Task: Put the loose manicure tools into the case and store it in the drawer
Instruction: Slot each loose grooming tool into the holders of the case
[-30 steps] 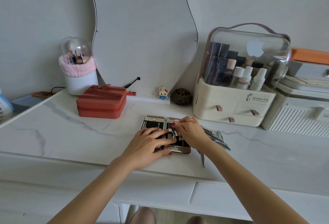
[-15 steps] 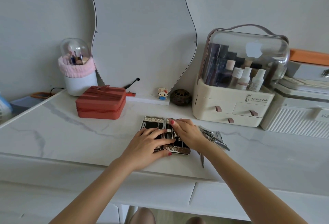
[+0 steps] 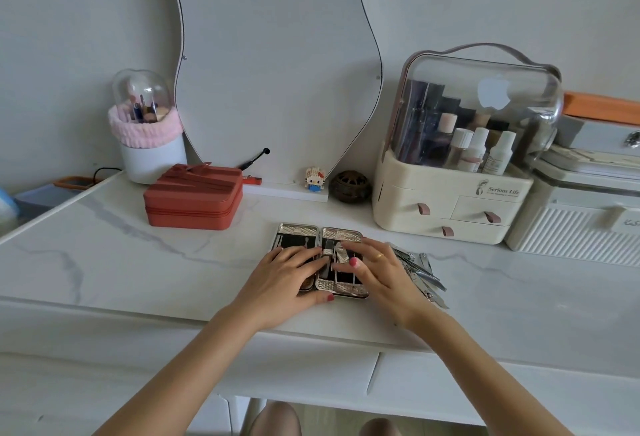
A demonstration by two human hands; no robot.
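Note:
The manicure case [image 3: 299, 228] lies open flat on the marble desk top, silver rims at top and bottom, dark lining with tools in both halves. My left hand [image 3: 280, 280] rests on its left half, thumb at the near rim, holding it down. My right hand [image 3: 384, 273] is over the right half, thumb and forefinger on a silver textured tool [image 3: 341, 253] lying in the case. Several loose manicure tools [image 3: 420, 269] are piled on the desk just right of my right hand.
A cream cosmetic organizer [image 3: 408, 200] with three small drawers stands behind right; a white ribbed box [image 3: 571, 228] is beside it. A red zip box [image 3: 194, 200], brush holder [image 3: 149, 158] and mirror [image 3: 277, 72] stand behind left. Desk drawer fronts [image 3: 433, 380] run below the near edge.
My right hand has slid from the case's upper part down over its middle, fingers flattening onto the tool. My left hand has stayed on the left half.

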